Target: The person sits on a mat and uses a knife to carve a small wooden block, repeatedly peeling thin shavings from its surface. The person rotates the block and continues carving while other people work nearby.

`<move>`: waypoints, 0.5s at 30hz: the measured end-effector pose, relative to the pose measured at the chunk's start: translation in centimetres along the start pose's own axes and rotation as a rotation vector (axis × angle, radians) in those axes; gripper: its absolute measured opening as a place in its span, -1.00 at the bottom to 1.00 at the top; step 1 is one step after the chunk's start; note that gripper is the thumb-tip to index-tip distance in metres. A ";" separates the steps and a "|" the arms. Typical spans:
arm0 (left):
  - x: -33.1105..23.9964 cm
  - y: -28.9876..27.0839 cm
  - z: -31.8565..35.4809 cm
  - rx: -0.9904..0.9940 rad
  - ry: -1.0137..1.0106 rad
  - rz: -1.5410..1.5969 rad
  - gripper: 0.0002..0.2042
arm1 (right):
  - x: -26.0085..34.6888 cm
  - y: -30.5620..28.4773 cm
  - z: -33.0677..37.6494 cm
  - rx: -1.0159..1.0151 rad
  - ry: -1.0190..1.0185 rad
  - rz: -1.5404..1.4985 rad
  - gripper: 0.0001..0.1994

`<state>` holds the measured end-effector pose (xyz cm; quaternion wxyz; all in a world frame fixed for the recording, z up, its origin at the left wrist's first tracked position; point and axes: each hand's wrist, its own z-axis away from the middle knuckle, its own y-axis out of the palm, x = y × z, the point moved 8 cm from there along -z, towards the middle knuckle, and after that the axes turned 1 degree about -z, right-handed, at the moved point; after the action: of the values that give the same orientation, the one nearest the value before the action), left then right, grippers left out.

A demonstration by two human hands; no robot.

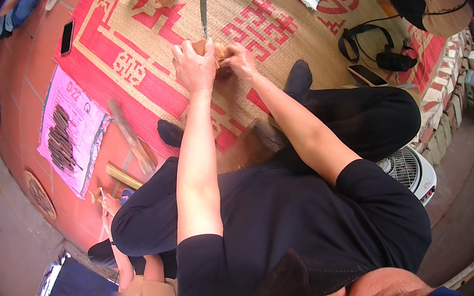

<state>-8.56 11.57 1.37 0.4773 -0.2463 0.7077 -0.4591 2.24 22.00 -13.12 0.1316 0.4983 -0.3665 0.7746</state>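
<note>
Left hand (194,64) grips a chisel (203,11); right hand (239,59) pinches a wooden block (219,51).

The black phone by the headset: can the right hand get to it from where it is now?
Probably yes. The phone lies bare on the mat to the person's right, nothing over it. But the right hand is busy on the wood block and would have to let go.

A small tan wooden block (201,46) sits upright on the woven mat (274,66), with a metal blade (203,11) standing vertically on it.
</note>
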 end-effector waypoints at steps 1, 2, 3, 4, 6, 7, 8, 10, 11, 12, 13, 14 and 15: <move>-0.1 0.0 0.0 0.001 -0.001 0.001 -0.54 | 1.3 0.6 0.1 0.007 -0.101 -0.007 -0.69; -0.1 0.0 -0.1 0.011 -0.002 0.003 -0.54 | 0.9 0.7 0.2 -0.019 -0.095 -0.010 -0.72; -0.1 0.1 0.0 0.021 -0.004 0.005 -0.55 | 0.4 0.6 0.3 -0.046 -0.088 -0.014 -0.76; -0.2 0.2 0.0 0.031 -0.005 0.007 -0.55 | -0.5 0.4 0.2 -0.031 -0.042 -0.027 -0.75; -0.1 -0.1 0.1 0.022 -0.014 -0.006 -0.55 | -1.5 -0.1 0.6 0.015 0.051 -0.045 -0.75; 0.0 -0.2 0.1 0.018 -0.019 -0.012 -0.55 | -1.7 -0.2 0.4 -0.005 0.094 -0.032 -0.75; 0.0 -0.1 0.1 0.016 -0.012 -0.007 -0.55 | -1.5 -0.7 0.4 -0.029 0.143 -0.016 -0.74; 0.0 0.0 0.1 0.010 0.000 0.002 -0.54 | -1.0 -0.6 0.1 -0.086 0.081 -0.011 -0.73; -0.1 0.0 0.0 0.016 -0.004 -0.002 -0.54 | -1.0 0.1 -0.1 -0.074 0.058 -0.013 -0.72; -0.3 0.0 0.0 0.022 -0.007 -0.005 -0.54 | -1.0 0.8 -0.2 -0.062 0.035 -0.015 -0.71; -0.5 0.0 0.0 0.028 -0.010 -0.009 -0.55 | -1.2 1.1 -0.2 -0.051 0.012 -0.017 -0.70; -0.4 -0.1 0.0 0.023 -0.009 0.000 -0.55 | -1.3 0.9 0.3 -0.025 0.083 -0.082 -0.71; -0.2 0.0 0.1 0.018 -0.007 0.009 -0.55 | -1.2 0.7 0.4 0.002 0.068 -0.013 -0.72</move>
<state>-8.36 11.68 1.46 0.4839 -0.2403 0.7029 -0.4626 2.71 21.38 -14.41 0.1483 0.4742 -0.3578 0.7907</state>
